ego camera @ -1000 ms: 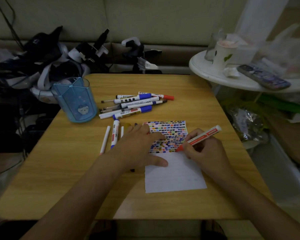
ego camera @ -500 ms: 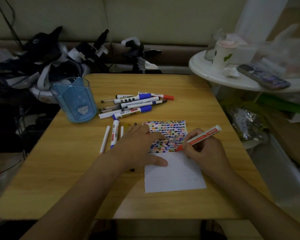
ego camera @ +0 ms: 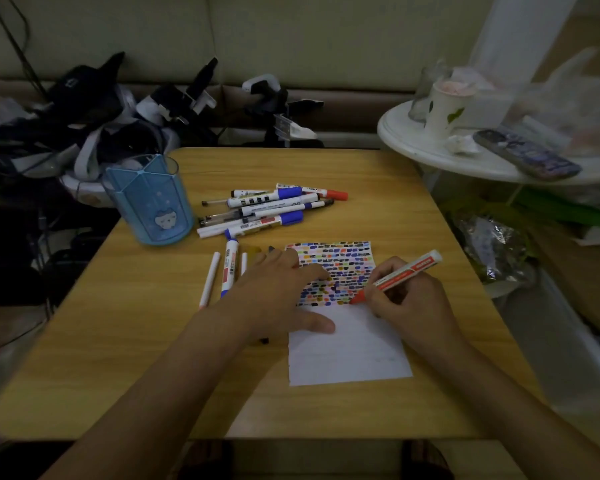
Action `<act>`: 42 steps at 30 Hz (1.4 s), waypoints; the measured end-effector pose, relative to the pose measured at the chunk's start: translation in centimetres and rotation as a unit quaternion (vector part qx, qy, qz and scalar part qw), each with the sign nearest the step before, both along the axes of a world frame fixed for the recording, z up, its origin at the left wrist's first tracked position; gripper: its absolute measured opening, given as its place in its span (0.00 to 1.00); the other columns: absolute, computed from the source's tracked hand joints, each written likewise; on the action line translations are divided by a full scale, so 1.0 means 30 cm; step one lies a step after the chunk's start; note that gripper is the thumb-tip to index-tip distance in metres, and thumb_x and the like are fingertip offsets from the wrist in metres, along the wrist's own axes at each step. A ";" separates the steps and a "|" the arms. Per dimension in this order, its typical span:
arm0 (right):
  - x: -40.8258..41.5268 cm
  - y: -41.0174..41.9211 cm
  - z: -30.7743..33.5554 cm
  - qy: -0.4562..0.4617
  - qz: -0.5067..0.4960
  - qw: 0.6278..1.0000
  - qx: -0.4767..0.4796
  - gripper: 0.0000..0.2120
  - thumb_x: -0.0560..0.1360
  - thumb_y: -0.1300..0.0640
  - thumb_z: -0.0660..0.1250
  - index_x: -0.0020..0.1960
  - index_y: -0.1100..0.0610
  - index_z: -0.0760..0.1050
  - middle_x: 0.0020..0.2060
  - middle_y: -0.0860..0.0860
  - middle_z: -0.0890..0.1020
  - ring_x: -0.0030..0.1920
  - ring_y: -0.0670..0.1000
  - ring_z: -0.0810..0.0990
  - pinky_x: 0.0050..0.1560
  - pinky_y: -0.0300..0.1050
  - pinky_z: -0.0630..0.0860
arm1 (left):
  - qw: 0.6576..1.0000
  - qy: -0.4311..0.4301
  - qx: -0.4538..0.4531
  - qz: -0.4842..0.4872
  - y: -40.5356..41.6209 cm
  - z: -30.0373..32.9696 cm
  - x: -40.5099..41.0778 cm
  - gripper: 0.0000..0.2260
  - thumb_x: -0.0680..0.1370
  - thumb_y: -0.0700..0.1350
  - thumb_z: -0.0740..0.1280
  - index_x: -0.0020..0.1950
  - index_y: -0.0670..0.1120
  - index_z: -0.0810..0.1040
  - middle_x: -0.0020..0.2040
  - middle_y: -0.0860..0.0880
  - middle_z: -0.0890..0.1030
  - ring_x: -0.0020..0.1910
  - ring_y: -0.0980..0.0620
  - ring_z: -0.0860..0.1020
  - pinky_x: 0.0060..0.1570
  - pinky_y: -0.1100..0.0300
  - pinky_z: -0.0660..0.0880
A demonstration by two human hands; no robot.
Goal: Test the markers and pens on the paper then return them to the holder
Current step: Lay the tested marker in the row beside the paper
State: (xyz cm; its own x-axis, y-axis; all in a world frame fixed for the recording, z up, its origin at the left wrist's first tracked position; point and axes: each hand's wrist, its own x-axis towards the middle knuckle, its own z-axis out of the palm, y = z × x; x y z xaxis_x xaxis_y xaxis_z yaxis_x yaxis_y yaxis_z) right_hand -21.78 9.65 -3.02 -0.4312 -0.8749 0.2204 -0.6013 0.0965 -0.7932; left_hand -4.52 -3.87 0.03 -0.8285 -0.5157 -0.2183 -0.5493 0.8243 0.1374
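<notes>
Right hand (ego camera: 407, 299) grip: cylindrical red marker (ego camera: 397, 277), tip seemingly touching flat paper (ego camera: 347, 351).

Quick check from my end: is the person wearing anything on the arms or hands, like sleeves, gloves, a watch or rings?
Nothing worn shows. The left hand and right hand are bare, with no gloves, rings or watch visible, and both forearms are uncovered all the way to the bottom edge of the picture; no sleeve comes into view. The light is dim, so small details could be missed.

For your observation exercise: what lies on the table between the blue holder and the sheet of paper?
In the head view, a pile of markers and pens lies between the blue holder and the paper.
</notes>
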 end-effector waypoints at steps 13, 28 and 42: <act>0.001 0.000 0.002 0.016 -0.013 1.000 -0.001 0.08 0.73 0.59 0.73 0.41 0.50 0.75 0.29 0.49 0.79 0.31 0.46 0.79 0.29 0.39 0.73 | 1.000 0.004 0.003 -0.001 0.001 -0.001 0.004 0.38 0.70 0.74 0.62 0.77 0.63 0.58 0.69 0.48 0.66 0.68 0.47 0.63 0.67 0.50 0.61; -0.001 0.003 0.007 -0.030 -0.014 0.999 -0.012 0.06 0.76 0.58 0.70 0.42 0.49 0.76 0.31 0.49 0.81 0.33 0.48 0.80 0.34 0.48 0.79 | 1.000 -0.004 0.004 -0.004 0.002 0.001 0.001 0.38 0.70 0.74 0.62 0.77 0.63 0.58 0.69 0.48 0.66 0.68 0.48 0.63 0.67 0.50 0.60; 0.014 -0.041 0.071 -0.139 -0.010 0.988 -0.072 0.04 0.77 0.57 0.71 0.46 0.53 0.77 0.33 0.48 0.82 0.34 0.47 0.82 0.33 0.35 0.75 | 0.990 0.142 0.003 0.015 -0.001 -0.010 0.004 0.25 0.83 0.49 0.59 0.78 0.59 0.54 0.69 0.51 0.71 0.63 0.52 0.67 0.61 0.55 0.64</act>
State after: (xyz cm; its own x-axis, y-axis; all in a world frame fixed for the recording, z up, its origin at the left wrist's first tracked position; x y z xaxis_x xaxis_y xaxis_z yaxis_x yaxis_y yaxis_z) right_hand -21.35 8.43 -0.88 -0.5100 -0.8338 0.2114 -0.3566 -0.0187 -0.9341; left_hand -4.41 -3.89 -0.28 -0.8417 -0.5396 0.0187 -0.5111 0.8074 0.2948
